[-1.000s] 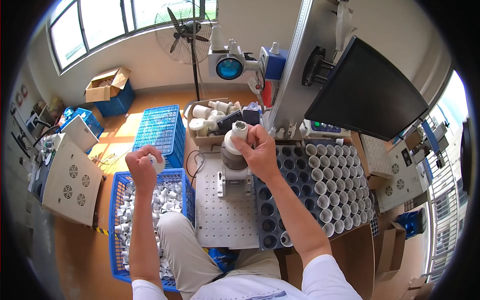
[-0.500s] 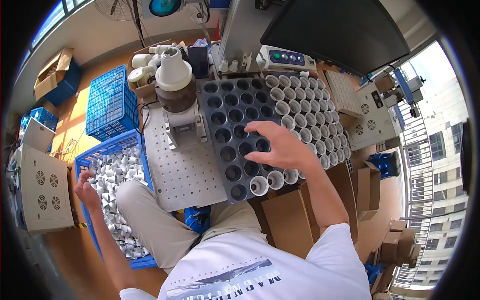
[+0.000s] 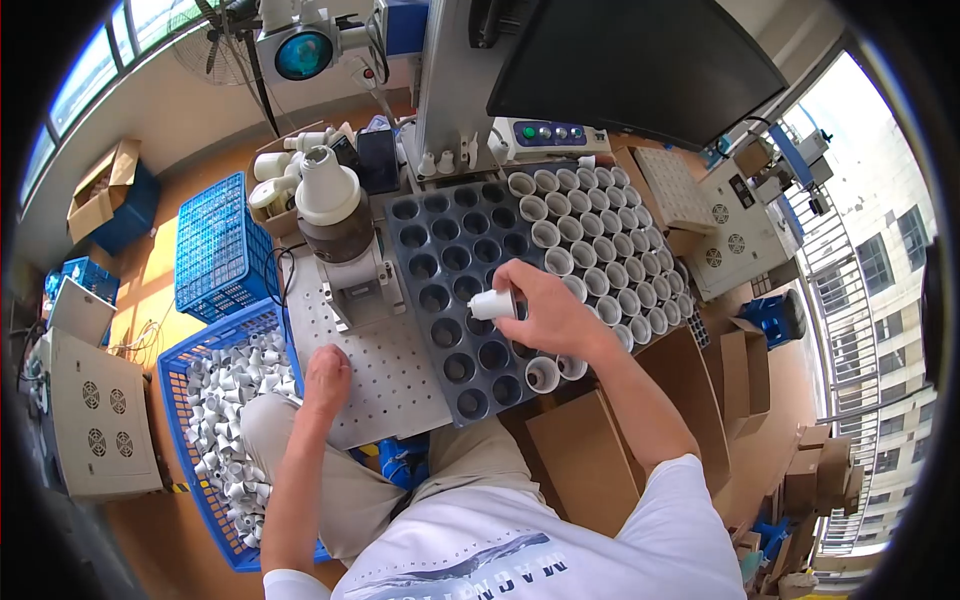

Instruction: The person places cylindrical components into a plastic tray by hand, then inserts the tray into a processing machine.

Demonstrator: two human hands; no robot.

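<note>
My right hand pinches a white plastic lamp-holder-like cup lying sideways in the fingers, narrow end pointing left. It hangs above a dark grey tray with rows of round pockets. Similar white cups stand open end up across the tray's right part; pockets on the left show no cups. My left hand is curled closed over the perforated metal plate, and whatever its fingers may hold is hidden. Beyond it, a white cone-shaped piece sits on a dark round fixture.
A blue crate full of loose white parts stands at my left knee. Behind the tray are a control box with buttons and a large black monitor. Cardboard boxes lie below the tray's right side.
My left hand has moved right from over the crate to the metal plate. My right hand, earlier apart-fingered above the tray, now grips a white cup. The view has shifted slightly.
</note>
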